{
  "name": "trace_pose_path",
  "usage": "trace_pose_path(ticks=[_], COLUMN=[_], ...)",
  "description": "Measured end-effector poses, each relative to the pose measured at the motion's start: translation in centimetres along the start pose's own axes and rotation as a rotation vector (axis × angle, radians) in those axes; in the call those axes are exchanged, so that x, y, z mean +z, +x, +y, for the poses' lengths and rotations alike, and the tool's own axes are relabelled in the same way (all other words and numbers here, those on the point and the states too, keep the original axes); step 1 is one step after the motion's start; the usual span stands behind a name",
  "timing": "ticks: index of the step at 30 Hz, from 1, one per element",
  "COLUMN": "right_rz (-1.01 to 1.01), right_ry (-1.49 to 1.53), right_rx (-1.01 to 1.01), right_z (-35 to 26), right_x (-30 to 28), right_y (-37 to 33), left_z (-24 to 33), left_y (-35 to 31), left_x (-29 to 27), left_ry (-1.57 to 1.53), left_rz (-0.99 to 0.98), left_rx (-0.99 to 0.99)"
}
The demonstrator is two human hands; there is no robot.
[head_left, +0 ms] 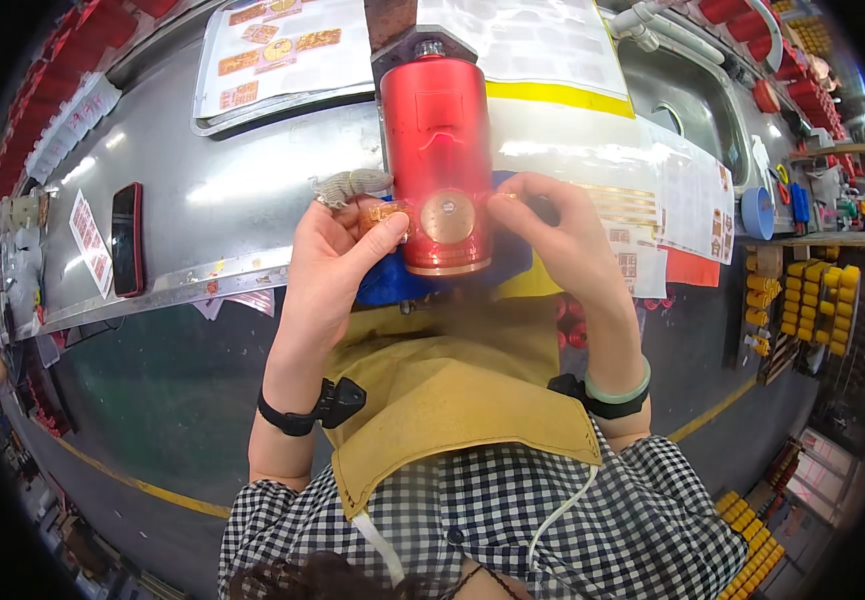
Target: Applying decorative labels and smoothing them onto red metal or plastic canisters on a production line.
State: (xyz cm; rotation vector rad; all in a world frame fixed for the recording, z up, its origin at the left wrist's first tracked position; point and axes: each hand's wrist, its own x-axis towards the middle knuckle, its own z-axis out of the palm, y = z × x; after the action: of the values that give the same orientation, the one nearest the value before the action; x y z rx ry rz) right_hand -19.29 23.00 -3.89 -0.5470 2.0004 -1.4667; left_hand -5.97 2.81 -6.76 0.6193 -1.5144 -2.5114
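Observation:
A red bottle (438, 130) with a gold round emblem (450, 216) near its base lies in front of me, its neck against a dark metal holder (423, 42). My left hand (338, 245) is at the bottle's left side. Its thumb and fingers pinch a small gold-orange patterned piece (381, 212) against the bottle's edge. A grey knitted fabric piece (353, 186) shows by those fingertips. On the opposite side, my right hand (553, 225) has thumb and forefinger closed close to the red wall; what they hold is too small to make out.
A tray (215, 128) with gold-printed sheets stands at the back left. A phone (128, 240) rests on the metal bench at left. Printed sheets (688, 190) and a sink (678, 85) are at right. Blue cloth (383, 283) lies under the bottle's base, beside the bench's front edge.

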Motion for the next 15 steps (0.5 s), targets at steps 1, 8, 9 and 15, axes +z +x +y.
trace_pose_path(ticks=[1, 8, 9, 15], right_rz=[-0.001, 0.009, 0.014, -0.004], right_ry=[0.0, -0.008, -0.012, -0.076], right_rx=[-0.001, -0.009, -0.004, 0.063], right_z=[0.08, 0.1, 0.13, 0.63], right_x=[-0.07, -0.07, -0.09, -0.41], right_y=[0.03, 0.09, 0.12, 0.33], left_z=[0.06, 0.13, 0.16, 0.08], left_y=[-0.03, 0.02, 0.03, 0.08], left_x=[0.06, 0.46, 0.52, 0.47], left_ry=[-0.003, 0.024, 0.036, 0.086], left_rz=[0.001, 0.017, 0.022, 0.033], left_rx=[0.004, 0.019, 0.023, 0.045])
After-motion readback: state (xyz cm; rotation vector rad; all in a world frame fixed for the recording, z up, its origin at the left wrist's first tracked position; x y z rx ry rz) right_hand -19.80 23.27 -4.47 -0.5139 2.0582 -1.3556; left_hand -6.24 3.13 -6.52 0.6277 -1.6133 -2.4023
